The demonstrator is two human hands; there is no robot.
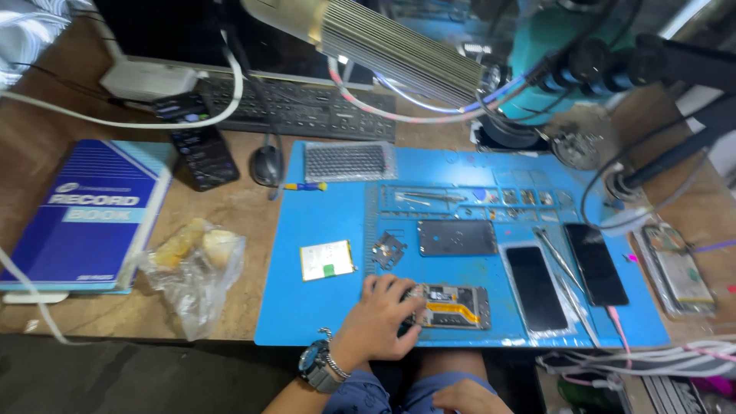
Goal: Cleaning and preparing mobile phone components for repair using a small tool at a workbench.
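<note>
Nearest me, my right hand (466, 397) rests low on my lap below the bench edge; only its back shows, so I cannot tell whether its fingers are curled or loose. My left hand (381, 318), with a dark wristwatch (316, 366) and a chain bracelet, lies on the near edge of the blue rubber work mat (322, 314); its fingers are spread and pressed onto the left end of the opened phone body with exposed board and orange flex strip (452, 305), pinning it flat rather than closing around it. To do this well, I judge the hold should stay on the frame and off the flex strip, with the body kept square to the mat's near edge.

Just right of it lie a black glass phone panel (537, 287), slim metal tweezers (558, 259) and a second dark phone (596, 264). Toward the mat's middle sit a grey metal backplate (457, 238), a small dark bracket (388, 250) and a pale flat battery with a green tab (326, 259).

Off the mat's left edge, on the brown wooden bench (230, 207), lie a crumpled clear plastic bag with bread (195, 264) and a blue hardback ledger (80, 215). At the far edge are a black mouse (266, 164), a black keyboard (307, 107) and a teal microscope stand (552, 54).
</note>
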